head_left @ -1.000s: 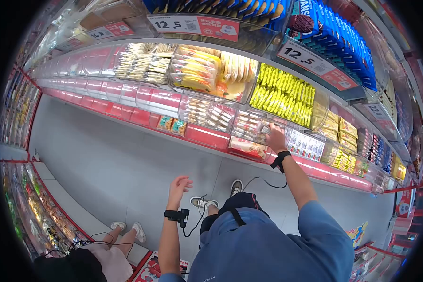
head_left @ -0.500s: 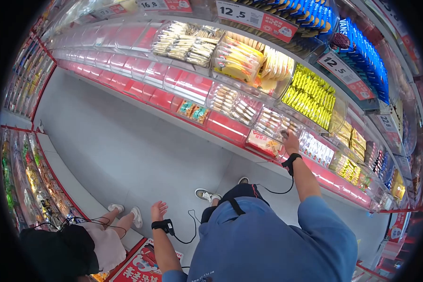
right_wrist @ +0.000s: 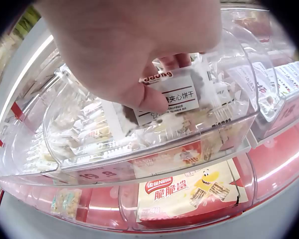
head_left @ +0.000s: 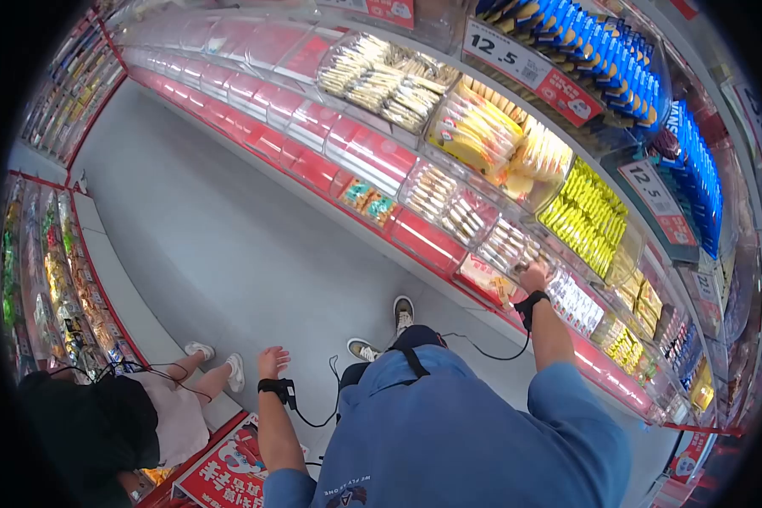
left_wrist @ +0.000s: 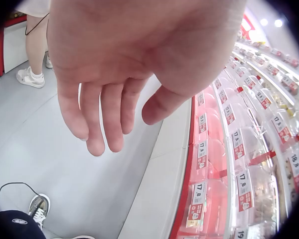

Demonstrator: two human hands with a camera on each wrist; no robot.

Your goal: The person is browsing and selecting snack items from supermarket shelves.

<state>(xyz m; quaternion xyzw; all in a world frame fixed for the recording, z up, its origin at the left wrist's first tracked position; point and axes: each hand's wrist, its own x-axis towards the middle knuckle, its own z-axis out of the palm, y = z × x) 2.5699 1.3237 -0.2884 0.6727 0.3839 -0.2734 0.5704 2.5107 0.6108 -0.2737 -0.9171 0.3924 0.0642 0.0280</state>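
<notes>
My right hand (right_wrist: 134, 50) is over a clear plastic bin (right_wrist: 154, 155) on a lower shelf. Between thumb and fingers it pinches a white-labelled sandwich biscuit packet (right_wrist: 179, 99), with dark biscuit showing at its ends. More wrapped biscuit packets (right_wrist: 92, 132) lie in the bin around it. In the head view the right hand (head_left: 533, 276) reaches forward at the shelf. My left hand (left_wrist: 139, 50) hangs over the grey floor, fingers loosely extended, holding nothing; in the head view this hand (head_left: 273, 362) is out to the left.
Below the bin lies a Nestle box (right_wrist: 189, 194). Yellow-green packets (head_left: 586, 218) fill a bin on the shelf above, with blue packets (head_left: 694, 173) higher up. Another person's legs and white shoes (head_left: 235, 372) are at left. A red poster stand (head_left: 229, 466) is nearby.
The head view has turned, so the shelves slant more steeply. My right hand stays at the same bin. My left hand has moved left and down in the view.
</notes>
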